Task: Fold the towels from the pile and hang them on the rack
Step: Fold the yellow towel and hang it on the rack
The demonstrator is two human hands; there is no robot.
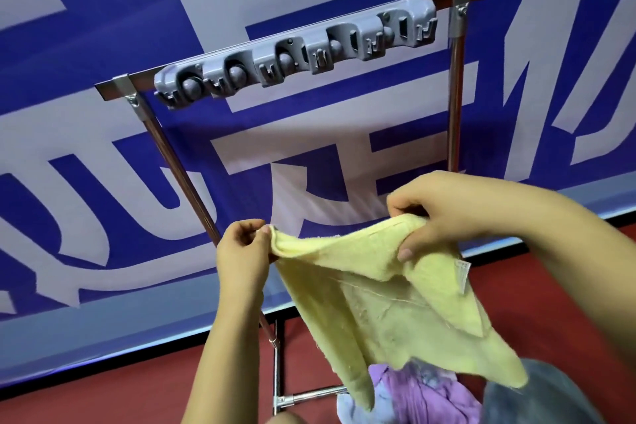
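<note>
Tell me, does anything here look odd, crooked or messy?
A little. The yellow towel, held up by the left hand and right hand, sags unevenly with ragged lower corners, not yet folded. Below it, purple cloths lie in a crumpled heap. The rack holds no towel; its tilt may just be the camera's angle.

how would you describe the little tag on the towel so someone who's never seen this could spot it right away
Start at the metal rack with the grey plastic clip holder; below it, two hands stretch a pale yellow terry towel. Just under the right hand, on the towel's right edge, hangs a small white printed label, the only white patch on the yellow cloth.
</note>
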